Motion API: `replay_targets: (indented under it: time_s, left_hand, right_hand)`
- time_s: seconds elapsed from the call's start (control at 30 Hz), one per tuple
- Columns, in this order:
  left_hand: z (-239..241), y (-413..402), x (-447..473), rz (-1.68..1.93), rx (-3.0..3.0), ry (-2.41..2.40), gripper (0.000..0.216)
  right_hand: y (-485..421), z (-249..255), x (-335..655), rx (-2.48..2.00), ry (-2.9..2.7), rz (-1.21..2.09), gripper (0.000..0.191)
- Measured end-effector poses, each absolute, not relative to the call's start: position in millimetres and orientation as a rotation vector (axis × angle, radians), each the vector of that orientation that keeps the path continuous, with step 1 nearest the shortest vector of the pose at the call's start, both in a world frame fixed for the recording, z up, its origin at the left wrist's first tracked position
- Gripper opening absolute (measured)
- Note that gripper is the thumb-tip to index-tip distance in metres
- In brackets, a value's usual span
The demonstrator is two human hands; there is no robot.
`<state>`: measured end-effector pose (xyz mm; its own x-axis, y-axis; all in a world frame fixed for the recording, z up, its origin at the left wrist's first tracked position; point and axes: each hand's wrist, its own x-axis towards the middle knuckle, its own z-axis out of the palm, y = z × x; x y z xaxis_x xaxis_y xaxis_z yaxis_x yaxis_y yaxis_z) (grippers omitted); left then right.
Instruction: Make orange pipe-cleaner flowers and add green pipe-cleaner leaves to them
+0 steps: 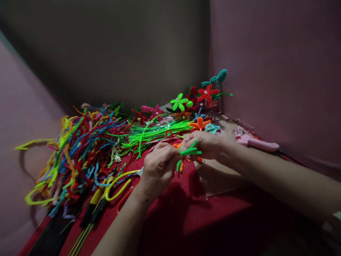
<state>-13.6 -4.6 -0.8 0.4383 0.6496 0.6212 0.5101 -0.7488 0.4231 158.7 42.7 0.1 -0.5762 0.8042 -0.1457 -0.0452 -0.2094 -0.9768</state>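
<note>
Both my hands meet over the red cloth, pinching a small bunch of green pipe cleaners whose ends fan out to the right. My left hand is closed, its fingertips at the left end of the bunch. From the right reaches my right hand, its thumb and fingers closed on the same bunch. A bit of orange shows between the hands, and short green and orange pieces appear just below them. Near my left wrist lie yellow-handled scissors, their blades partly hidden by that hand.
A tangled heap of multicoloured pipe cleaners fills the left. Bright green pipe cleaners lie behind my hands. Finished pipe-cleaner flowers stand along the wall. A pink glue gun and a brown board are at right; black-and-yellow tools lie at left.
</note>
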Motion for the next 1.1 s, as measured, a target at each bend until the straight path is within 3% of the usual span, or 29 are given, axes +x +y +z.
replay_targets:
  time_s: [0.07,0.17,0.33,0.47,0.63,0.73,0.8,1.0,1.1]
  left_hand:
    - [-2,-6,-12,1.323,2.397,1.162,0.014]
    - [-4,-7,-5,1.409,2.129,1.296,0.013]
    - [-3,-5,3,1.33,1.716,1.223,0.011]
    - [-8,-2,2,1.268,1.775,1.265,0.01]
    - [-18,2,-4,1.093,2.377,1.439,0.017]
    - [-18,3,-6,0.977,2.644,1.351,0.022]
    - [-16,4,-8,0.933,2.709,1.249,0.021]
    - [-15,2,-9,1.021,2.935,0.903,0.02]
    - [-17,-2,-6,1.02,3.094,0.777,0.023]
  right_hand:
    - [32,-12,148,-0.848,-1.09,1.884,0.006]
    - [11,-22,137,-0.772,-1.001,1.598,0.01]
    - [-11,-25,136,-0.935,-1.485,0.65,0.015]
    - [-12,-31,139,-0.89,-1.876,-0.233,0.024]
    - [-6,-30,145,-0.83,-2.083,-0.705,0.026]
    - [0,-21,151,-0.762,-2.181,-0.619,0.024]
    - [4,-12,155,-0.797,-2.219,-0.386,0.023]
    - [17,-1,168,-1.131,-1.942,1.104,0.008]
    - [24,-13,171,-1.071,-1.677,1.494,0.009]
